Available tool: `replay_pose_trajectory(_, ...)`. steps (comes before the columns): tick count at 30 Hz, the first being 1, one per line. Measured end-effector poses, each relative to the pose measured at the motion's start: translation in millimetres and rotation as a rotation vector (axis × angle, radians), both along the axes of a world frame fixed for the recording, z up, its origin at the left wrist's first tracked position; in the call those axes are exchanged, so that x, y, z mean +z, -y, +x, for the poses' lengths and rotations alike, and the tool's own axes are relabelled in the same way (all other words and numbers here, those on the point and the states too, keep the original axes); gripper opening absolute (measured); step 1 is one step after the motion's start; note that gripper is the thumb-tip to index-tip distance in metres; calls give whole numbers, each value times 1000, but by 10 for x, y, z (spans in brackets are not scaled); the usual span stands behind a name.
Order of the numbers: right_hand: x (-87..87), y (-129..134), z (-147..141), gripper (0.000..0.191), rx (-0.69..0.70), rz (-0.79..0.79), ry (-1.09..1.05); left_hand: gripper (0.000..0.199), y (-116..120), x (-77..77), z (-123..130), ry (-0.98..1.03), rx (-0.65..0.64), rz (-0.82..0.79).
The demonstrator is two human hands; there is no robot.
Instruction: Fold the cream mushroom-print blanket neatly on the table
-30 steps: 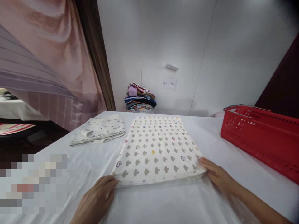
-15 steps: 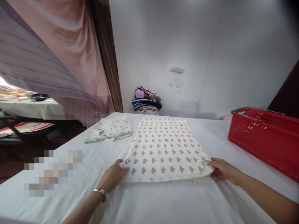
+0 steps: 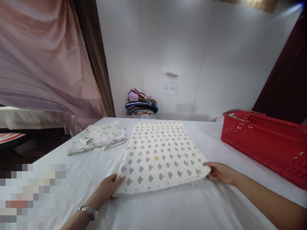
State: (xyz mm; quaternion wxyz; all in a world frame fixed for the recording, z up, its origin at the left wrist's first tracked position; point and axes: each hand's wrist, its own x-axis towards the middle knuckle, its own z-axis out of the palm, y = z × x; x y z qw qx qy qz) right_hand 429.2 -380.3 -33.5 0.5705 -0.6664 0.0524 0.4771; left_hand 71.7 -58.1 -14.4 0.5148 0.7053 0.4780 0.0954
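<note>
I have the mushroom-print cloth spread on the white counter, a near corner in each grip — left hand pinched closed on one, right hand on the other. Beyond, a folded cloth lies left, a red basket right.

From my end of the feed I take this for a partitioned textile booth, in a workroom or a shop; I cannot tell which. I see seamed white wall panels bearing a paper sheet handwritten "45-50", and a pile of folded fabrics before them. A pink curtain hangs at the left. A mushroom-print cloth lies on the white-covered worktop, near a red, perforated shopping-type basket.
</note>
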Motion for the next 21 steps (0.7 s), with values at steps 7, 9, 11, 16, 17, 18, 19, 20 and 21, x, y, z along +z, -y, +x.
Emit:
replay_pose_trajectory(7, 5, 17, -14, 30, 16, 83, 88, 29, 17, 8, 28, 118, 53, 15)
replay_pose_trajectory(9, -10, 39, -43, 29, -3, 110, 82, 30, 58, 44, 26, 183, 129, -96)
replay_pose_trajectory(11, -29, 88, -83, 28, -15, 135, 120, 34, 63, 66, 0, 201, 163, -164)
replay_pose_trajectory(16, -42, 232, -212, 32, 11, 43, 164, 40, -14, -2, -94, 86, 164, -195)
replay_pose_trajectory(17, -40, 248, -232, 32, 13, 43, 163, 39, -14, -20, -104, 75, 165, -178)
replay_pose_trajectory(18, -40, 260, -249, 32, 13, 54, 159, 39, -4, -31, -109, 74, 164, -168)
replay_pose_trajectory(19, -40, 267, -262, 33, 10, 66, 148, 39, 14, -33, -109, 81, 166, -165)
replay_pose_trajectory(20, -43, 272, -272, 33, 6, 71, 128, 40, 39, -26, -107, 92, 168, -175)
replay_pose_trajectory(21, -46, 275, -280, 34, 6, 73, 100, 41, 68, -12, -102, 100, 172, -194)
